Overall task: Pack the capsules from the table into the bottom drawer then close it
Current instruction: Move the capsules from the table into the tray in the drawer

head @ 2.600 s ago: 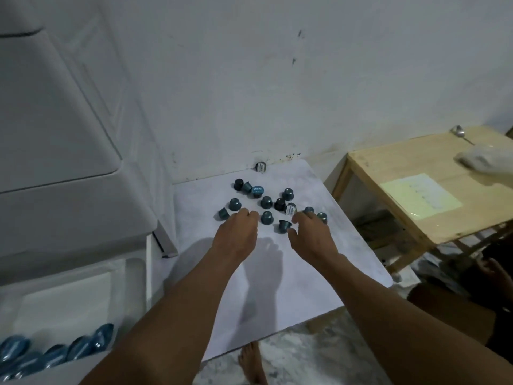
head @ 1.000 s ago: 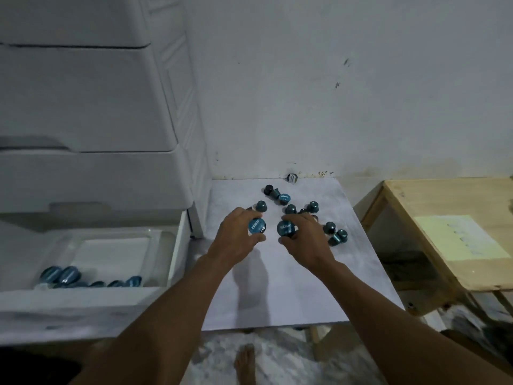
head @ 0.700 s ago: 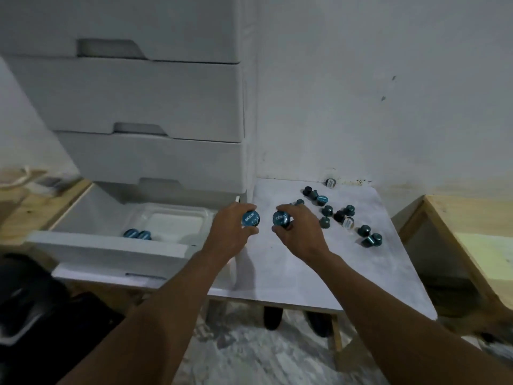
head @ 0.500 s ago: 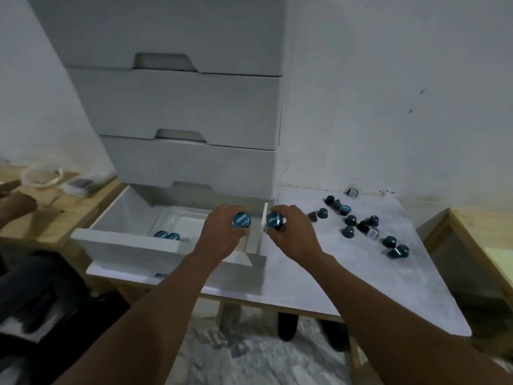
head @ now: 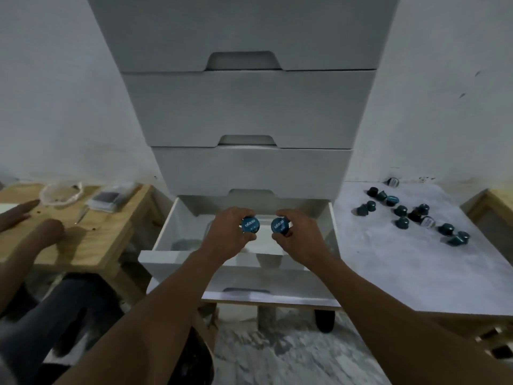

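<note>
My left hand grips a blue capsule and my right hand grips another blue capsule. Both hands hover side by side over the open bottom drawer of a white drawer unit. The foil lids face me. The drawer's inside is mostly hidden behind my hands; a dim shape lies at its left. Several dark blue capsules lie scattered on the white table to the right.
The three upper drawers are shut. A wooden table stands at the left with a small dish, a packet and another person's hands on it. A second wooden table edge shows at far right.
My hands picked up one capsule each from the table and carried them left; the view swung with them, and they are now above the open drawer.
</note>
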The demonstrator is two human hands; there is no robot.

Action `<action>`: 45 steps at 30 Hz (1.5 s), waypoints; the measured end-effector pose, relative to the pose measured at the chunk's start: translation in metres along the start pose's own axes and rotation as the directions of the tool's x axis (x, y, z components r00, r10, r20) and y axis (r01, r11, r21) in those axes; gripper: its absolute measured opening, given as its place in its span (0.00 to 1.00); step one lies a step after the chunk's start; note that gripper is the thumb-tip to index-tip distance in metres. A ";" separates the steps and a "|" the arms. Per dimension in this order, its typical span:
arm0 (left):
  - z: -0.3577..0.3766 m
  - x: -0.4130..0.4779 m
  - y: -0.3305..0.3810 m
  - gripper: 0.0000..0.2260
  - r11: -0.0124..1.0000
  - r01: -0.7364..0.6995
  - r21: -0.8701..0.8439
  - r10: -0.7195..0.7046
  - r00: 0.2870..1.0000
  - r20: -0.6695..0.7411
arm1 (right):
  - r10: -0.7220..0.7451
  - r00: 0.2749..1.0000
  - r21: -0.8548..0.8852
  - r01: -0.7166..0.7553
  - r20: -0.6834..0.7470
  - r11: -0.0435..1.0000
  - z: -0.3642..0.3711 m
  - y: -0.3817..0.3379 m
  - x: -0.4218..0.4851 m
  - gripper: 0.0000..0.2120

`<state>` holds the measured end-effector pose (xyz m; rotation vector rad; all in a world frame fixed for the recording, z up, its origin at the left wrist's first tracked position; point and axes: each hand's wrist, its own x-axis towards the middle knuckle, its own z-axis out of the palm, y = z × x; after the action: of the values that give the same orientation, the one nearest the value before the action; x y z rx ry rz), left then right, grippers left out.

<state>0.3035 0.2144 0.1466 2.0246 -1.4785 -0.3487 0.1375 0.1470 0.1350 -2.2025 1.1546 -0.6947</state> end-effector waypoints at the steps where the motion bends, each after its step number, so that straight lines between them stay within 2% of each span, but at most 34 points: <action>1: 0.000 0.002 -0.004 0.22 1.000 0.008 -0.026 -0.007 1.000 0.027 | 0.011 1.000 -0.005 -0.011 0.000 1.000 0.004 -0.002 0.001 0.22; 5: 0.003 0.016 -0.018 0.22 0.996 0.002 -0.094 0.008 0.994 0.111 | 0.046 0.999 -0.044 -0.044 0.030 0.998 0.014 0.000 0.012 0.21; 13: 0.009 0.053 -0.046 0.20 0.997 0.023 -0.074 -0.007 0.977 0.212 | 0.069 0.984 -0.091 -0.055 0.167 0.994 0.033 0.023 0.055 0.21; 20: 0.028 0.072 -0.066 0.21 0.995 0.095 0.011 -0.094 0.953 0.288 | 0.113 0.933 -0.129 -0.072 0.341 0.989 0.054 0.048 0.078 0.21; 26: 0.043 0.076 -0.078 0.22 0.988 0.144 0.063 -0.157 0.889 0.430 | 0.136 0.867 -0.107 -0.096 0.479 0.990 0.075 0.059 0.079 0.22; 32: 0.051 0.087 -0.086 0.23 0.978 0.203 0.041 -0.195 0.842 0.503 | 0.192 0.847 -0.116 -0.154 0.496 0.981 0.081 0.065 0.086 0.21; 39: 0.056 0.091 -0.098 0.23 0.986 0.165 0.031 -0.155 0.819 0.552 | 0.263 0.828 -0.073 -0.262 0.496 0.962 0.085 0.069 0.088 0.20; 42: 0.056 0.093 -0.100 0.20 0.987 0.160 0.002 -0.132 0.806 0.577 | 0.281 0.829 -0.081 -0.278 0.483 0.957 0.085 0.069 0.088 0.17; 45: 0.054 0.094 -0.103 0.11 0.992 0.127 0.025 -0.119 0.816 0.565 | 0.298 0.826 -0.075 -0.299 0.479 0.951 0.087 0.068 0.088 0.16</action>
<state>0.3864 0.1311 0.0542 2.1114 -1.6665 -1.0952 0.2002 0.0601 0.0434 -1.9624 1.1797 0.0013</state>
